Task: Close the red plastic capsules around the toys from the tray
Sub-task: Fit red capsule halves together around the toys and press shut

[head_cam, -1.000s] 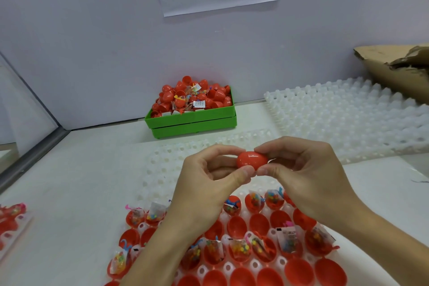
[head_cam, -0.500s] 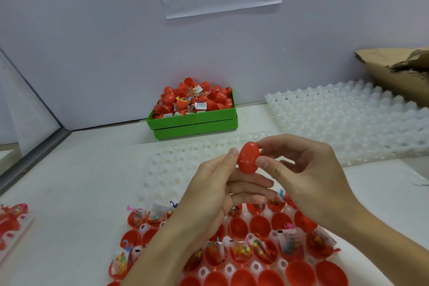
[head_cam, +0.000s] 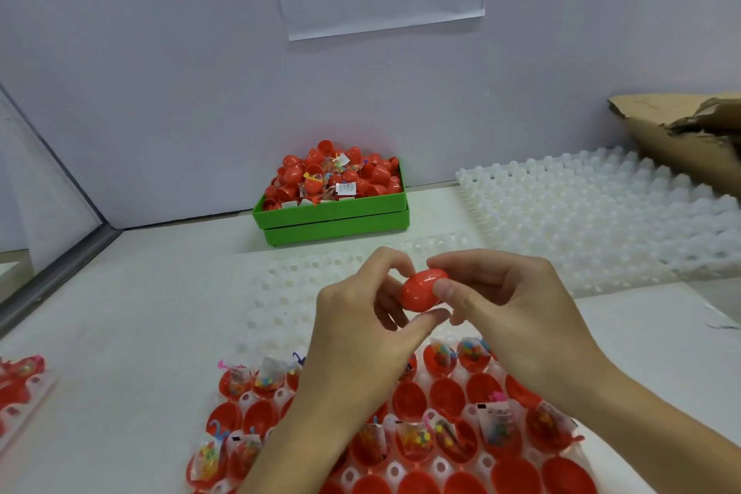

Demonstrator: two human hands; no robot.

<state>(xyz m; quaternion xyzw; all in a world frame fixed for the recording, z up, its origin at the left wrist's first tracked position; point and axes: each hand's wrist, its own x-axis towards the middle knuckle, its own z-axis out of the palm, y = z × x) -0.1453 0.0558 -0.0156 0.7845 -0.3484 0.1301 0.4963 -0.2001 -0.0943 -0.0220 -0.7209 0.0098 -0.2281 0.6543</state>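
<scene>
A closed red capsule is held in the air above the white tray. My left hand pinches its left end between thumb and fingers. My right hand pinches its right end, thumb in front. Below the hands the tray's near rows hold several open red capsule halves, some empty, some with small bagged toys in them.
A green bin heaped with red capsules stands against the back wall. A stack of empty white trays lies at the right, torn cardboard behind it. Another tray with red pieces pokes in at the left edge.
The capsule turned upright in my right hand while my left fingers loosened; now it lies sideways again and both hands pinch it. The view has shifted slightly.
</scene>
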